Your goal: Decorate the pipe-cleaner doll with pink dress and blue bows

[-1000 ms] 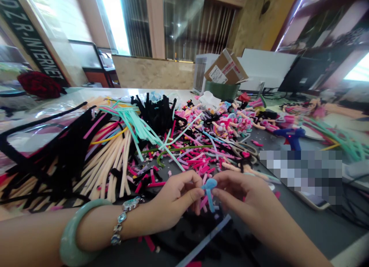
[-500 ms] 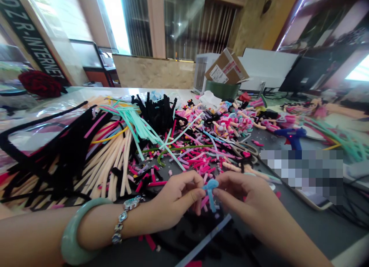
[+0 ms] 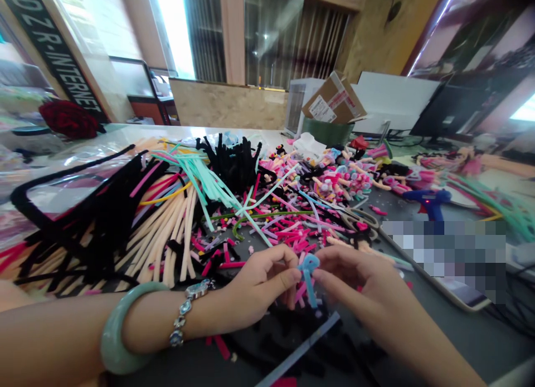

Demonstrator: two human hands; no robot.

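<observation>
Low in the middle of the view, a short light-blue pipe cleaner [image 3: 309, 284] is bent into small loops at its top, and one straight end hangs down. My left hand [image 3: 267, 281], with a green bangle [image 3: 112, 342] and a silver bracelet [image 3: 180, 320] on its arm, pinches the loops' left side between thumb and fingers. From the other side my right hand [image 3: 355, 281] closes thumb and forefinger on the right edge of the loops. Below the hands a grey-blue pipe cleaner [image 3: 298, 351] lies on the dark tabletop.
Bundles of black [image 3: 96, 220], cream [image 3: 167, 231] and mint pipe cleaners [image 3: 200, 172] lie to the left. Pink cut pieces [image 3: 288, 228] and scissors [image 3: 361, 220] spread beyond the hands. A blue glue gun [image 3: 430, 200] and a phone [image 3: 463, 298] are at the right.
The whole view has shifted slightly, so things appear a little farther right. At the top of the blue pipe cleaner, a loop now shows its opening. Both hands keep their hold.
</observation>
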